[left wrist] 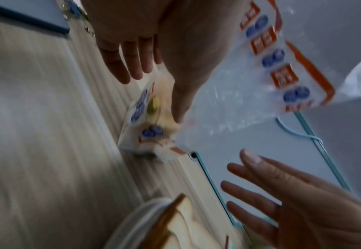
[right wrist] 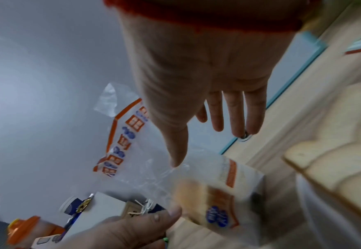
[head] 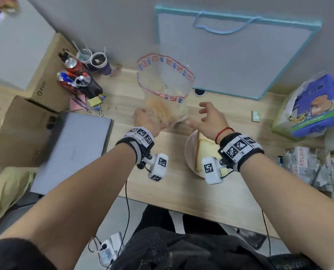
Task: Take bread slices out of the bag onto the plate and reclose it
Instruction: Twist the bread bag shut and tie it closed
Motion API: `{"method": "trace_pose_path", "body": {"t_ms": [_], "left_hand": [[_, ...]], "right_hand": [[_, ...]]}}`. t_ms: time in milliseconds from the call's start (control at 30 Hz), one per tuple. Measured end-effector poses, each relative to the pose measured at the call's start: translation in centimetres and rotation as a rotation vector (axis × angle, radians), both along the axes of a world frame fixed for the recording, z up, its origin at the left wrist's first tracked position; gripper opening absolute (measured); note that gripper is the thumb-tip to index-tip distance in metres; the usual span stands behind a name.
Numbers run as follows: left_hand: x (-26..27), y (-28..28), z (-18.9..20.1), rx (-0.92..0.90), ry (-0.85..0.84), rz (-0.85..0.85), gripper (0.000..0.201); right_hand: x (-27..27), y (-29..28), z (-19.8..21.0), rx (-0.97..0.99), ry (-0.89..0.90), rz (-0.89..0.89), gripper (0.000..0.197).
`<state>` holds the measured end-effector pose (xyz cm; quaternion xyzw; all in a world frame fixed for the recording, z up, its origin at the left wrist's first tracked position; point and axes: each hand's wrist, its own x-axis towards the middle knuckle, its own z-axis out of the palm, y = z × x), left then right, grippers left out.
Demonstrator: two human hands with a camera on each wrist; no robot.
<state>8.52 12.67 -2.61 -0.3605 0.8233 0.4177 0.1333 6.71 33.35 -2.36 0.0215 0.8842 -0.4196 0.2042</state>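
Note:
A clear bread bag [head: 166, 88] with red and blue print stands upright on the wooden desk, its mouth wide open; remaining bread shows in its lower part [right wrist: 207, 202]. My left hand [head: 152, 121] grips the bag's lower left side, thumb [left wrist: 181, 101] against the plastic. My right hand [head: 199, 117] hovers just right of the bag, fingers spread and holding nothing; in the left wrist view the right hand [left wrist: 260, 193] is apart from the plastic. A white plate [head: 189, 152] near the desk's front carries bread slices [head: 203, 145], partly hidden under my right wrist.
A grey board with turquoise trim [head: 230, 55] leans on the wall behind the bag. A grey laptop [head: 72, 151] lies at left, with cups and pens [head: 80, 75] beyond it. A blue package [head: 314, 108] and printed wrappers [head: 308, 166] sit at right.

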Motion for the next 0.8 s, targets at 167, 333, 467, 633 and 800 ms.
{"method": "trace_pose_path", "body": {"t_ms": [167,333,467,633,800], "left_hand": [[-2.7,-3.4,1.9,-0.081,0.038,-0.210,0.146],[-4.6,-4.8,2.3,0.072,-0.013,-0.307,0.145],[-5.3,-6.2,1.9,0.139,0.052,-0.378,0.074],[-5.7,-7.9,1.9,0.394,0.067,-0.487,0.030],[-4.5,-9.2,2.1,0.445,0.092,-0.214,0.035]], "right_hand": [[-4.3,-5.9,2.6,-0.027,0.062,0.058,0.061],[-5.3,-10.3,3.8,-0.175,0.177,0.105,0.020],[-4.7,-12.8,5.2,-0.360,0.111,0.198,0.025],[-5.0,-14.3,6.8,-0.471,0.008,0.140,0.015],[-5.5,-14.7,5.5,-0.406,0.044,0.083,0.026]]}}
